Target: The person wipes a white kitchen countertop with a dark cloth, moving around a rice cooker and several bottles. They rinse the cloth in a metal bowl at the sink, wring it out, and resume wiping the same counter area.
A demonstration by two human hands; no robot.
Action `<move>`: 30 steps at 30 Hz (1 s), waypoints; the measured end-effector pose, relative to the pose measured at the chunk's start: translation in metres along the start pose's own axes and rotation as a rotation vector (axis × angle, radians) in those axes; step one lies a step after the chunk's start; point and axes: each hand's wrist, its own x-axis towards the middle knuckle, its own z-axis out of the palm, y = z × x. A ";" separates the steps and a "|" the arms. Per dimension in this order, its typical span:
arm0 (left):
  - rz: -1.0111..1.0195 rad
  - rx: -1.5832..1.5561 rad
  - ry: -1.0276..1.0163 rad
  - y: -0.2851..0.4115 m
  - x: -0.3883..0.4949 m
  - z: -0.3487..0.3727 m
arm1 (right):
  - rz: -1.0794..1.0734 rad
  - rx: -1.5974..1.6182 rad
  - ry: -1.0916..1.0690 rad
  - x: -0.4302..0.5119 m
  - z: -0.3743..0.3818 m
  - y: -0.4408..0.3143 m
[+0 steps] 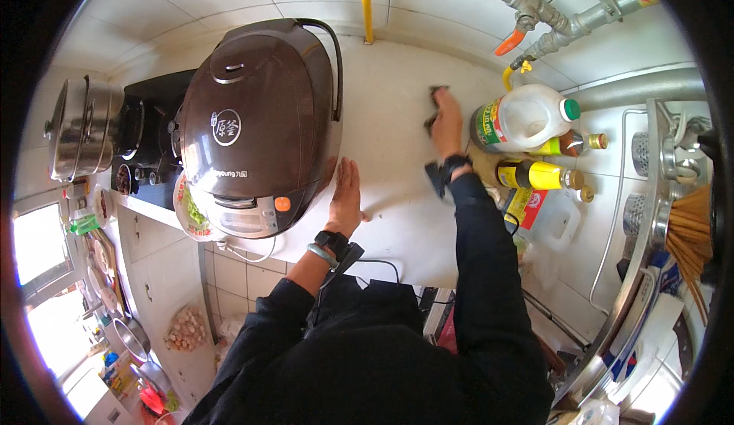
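Observation:
My right hand (448, 130) presses a small dark cloth or scouring pad (434, 95) onto the white countertop (395, 167). Only dark edges of that pad show past my fingers, and the hand is slightly blurred. Flat fingers of my left hand (345, 195) lie along the lower right side of a brown Joyoung rice cooker (258, 98), seemingly touching it. Nothing is in this left hand, and its thumb points away from the fingers. The cooker's lid is closed, and its black carrying handle (338, 75) runs down the right side.
Condiment bottles (539, 174) and a large white plastic jug (530, 118) line the counter's right end. A gas pipe with an orange valve handle (510, 42) is on the wall. Left of the cooker are a plate of greens (192, 210), a black stove (155, 121) and a steel steamer pot (86, 127).

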 end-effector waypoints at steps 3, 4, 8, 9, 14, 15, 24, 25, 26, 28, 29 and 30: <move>-0.016 0.035 -0.022 0.000 -0.001 0.001 | -0.011 -0.096 -0.021 -0.012 0.008 0.002; -0.012 0.039 -0.013 0.001 -0.002 0.000 | 0.133 0.142 -0.129 -0.035 0.009 -0.006; -0.004 -0.028 0.019 0.004 -0.001 -0.004 | -0.155 -0.132 -0.288 -0.110 -0.010 -0.024; -0.004 -0.063 0.033 0.004 -0.001 -0.005 | -0.167 -0.138 -0.257 -0.108 -0.012 -0.020; -0.024 -0.083 0.032 0.002 -0.001 -0.002 | -0.131 -0.346 -0.178 0.014 0.028 0.039; -0.014 -0.104 0.046 0.001 -0.002 -0.001 | -0.149 -0.335 -0.120 0.026 0.032 0.045; -0.012 -0.086 -0.012 0.001 0.000 -0.002 | -0.086 -0.296 -0.343 -0.156 -0.036 -0.028; 0.008 -0.083 0.022 0.001 0.002 -0.001 | -0.061 -0.341 -0.365 -0.148 -0.035 -0.023; 0.014 -0.093 0.029 0.001 0.002 0.000 | -0.064 -0.357 -0.277 -0.123 -0.024 -0.010; -0.009 -0.098 0.022 0.000 0.002 0.003 | -0.070 -0.469 -0.127 -0.058 0.001 0.019; -0.027 -0.091 0.012 0.000 0.000 0.004 | -0.015 -0.464 -0.130 -0.026 0.013 0.032; -0.019 -0.108 0.028 -0.001 0.001 0.004 | 0.009 -0.482 -0.099 0.004 0.025 0.041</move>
